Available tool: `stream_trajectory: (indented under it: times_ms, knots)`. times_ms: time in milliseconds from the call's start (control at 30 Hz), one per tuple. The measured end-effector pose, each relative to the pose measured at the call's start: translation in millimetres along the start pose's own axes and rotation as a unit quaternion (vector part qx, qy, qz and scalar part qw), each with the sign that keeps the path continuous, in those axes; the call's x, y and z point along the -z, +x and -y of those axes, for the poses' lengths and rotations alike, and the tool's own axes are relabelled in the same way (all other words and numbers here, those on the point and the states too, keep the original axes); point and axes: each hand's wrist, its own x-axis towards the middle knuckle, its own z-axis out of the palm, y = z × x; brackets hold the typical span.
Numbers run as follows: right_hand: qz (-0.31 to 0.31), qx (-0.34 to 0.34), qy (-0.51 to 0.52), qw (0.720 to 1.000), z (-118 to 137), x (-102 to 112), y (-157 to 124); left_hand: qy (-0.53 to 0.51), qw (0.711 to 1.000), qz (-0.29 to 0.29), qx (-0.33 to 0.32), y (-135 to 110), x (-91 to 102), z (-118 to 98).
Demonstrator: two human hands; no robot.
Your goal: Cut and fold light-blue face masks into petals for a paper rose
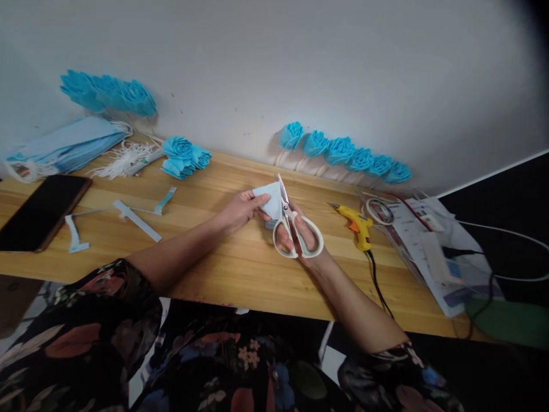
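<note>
My left hand pinches a folded piece of light blue mask fabric between thumb and fingers, above the middle of the table. Scissors with white handles are in my right hand, its fingers through the loops. The blades point away from me and are slightly parted, right at the fabric's right edge. Whether they are cutting into it I cannot tell. Beneath the fabric, partly hidden by my hands, lies a small greyish-blue item.
Blue fabric flowers lean on the wall; more lie left. Face masks, white strings, a phone and fabric strips lie left. A yellow glue gun, its cord, and a power strip on papers are right.
</note>
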Motion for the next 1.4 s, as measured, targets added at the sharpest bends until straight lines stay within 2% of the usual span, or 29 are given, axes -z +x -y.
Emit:
stream_trajectory:
  times_ms: [300, 400, 467, 533, 567, 667, 733, 767, 800, 867, 1100, 1167, 1233, 1267, 1300, 1400]
  knots:
    - [-0.014, -0.017, -0.049, 0.999, 0, -1, -1, 0.009, 1.000, 0.014, -0.004, 2, 4.9, 2]
    - [-0.053, 0.021, -0.095, 0.994, 9, 3, -1, 0.007, 1.000, -0.002, 0.003, 2, 5.3, 1]
    - [-0.105, 0.046, -0.175, 0.978, 21, 10, -1, 0.009, 1.000, -0.017, 0.006, 1, 5.5, 0]
    - [-0.169, 0.047, -0.311, 0.934, 36, 20, -2, 0.015, 0.999, -0.033, 0.004, 1, 5.4, -1]
    - [-0.207, 0.043, -0.393, 0.895, 43, 26, -2, 0.020, 0.999, -0.038, 0.007, 0, 5.2, -2]
    - [-0.276, -0.005, -0.618, 0.736, 58, 41, -3, 0.028, 0.998, -0.055, 0.021, 0, 4.4, -5]
    - [-0.261, -0.068, -0.720, 0.639, 62, 46, -4, 0.031, 0.997, -0.063, 0.022, 0, 4.0, -6]
    - [-0.244, -0.096, -0.753, 0.604, 63, 47, -4, 0.033, 0.997, -0.066, 0.019, 0, 3.9, -6]
    - [-0.225, -0.117, -0.776, 0.577, 64, 46, -5, 0.037, 0.997, -0.068, 0.017, 0, 4.1, -5]
    - [-0.200, -0.142, -0.803, 0.543, 65, 42, -4, 0.048, 0.996, -0.073, 0.013, 0, 4.8, -4]
    - [-0.205, -0.184, -0.842, 0.464, 66, 27, -3, 0.077, 0.994, -0.083, 0.015, -1, 6.9, -1]
    - [-0.210, -0.185, -0.844, 0.458, 66, 29, -3, 0.074, 0.994, -0.084, 0.015, 0, 7.0, -1]
    - [-0.225, -0.165, -0.830, 0.482, 66, 33, -2, 0.067, 0.994, -0.084, 0.009, 1, 6.9, 0]
    - [-0.237, -0.149, -0.812, 0.512, 65, 35, -2, 0.063, 0.994, -0.084, 0.004, 2, 6.7, 1]
    - [-0.243, -0.129, -0.786, 0.553, 65, 37, 0, 0.060, 0.995, -0.086, -0.001, 2, 6.3, 1]
    - [-0.209, -0.063, -0.666, 0.713, 63, 36, 7, 0.049, 0.995, -0.089, -0.013, 3, 3.8, 2]
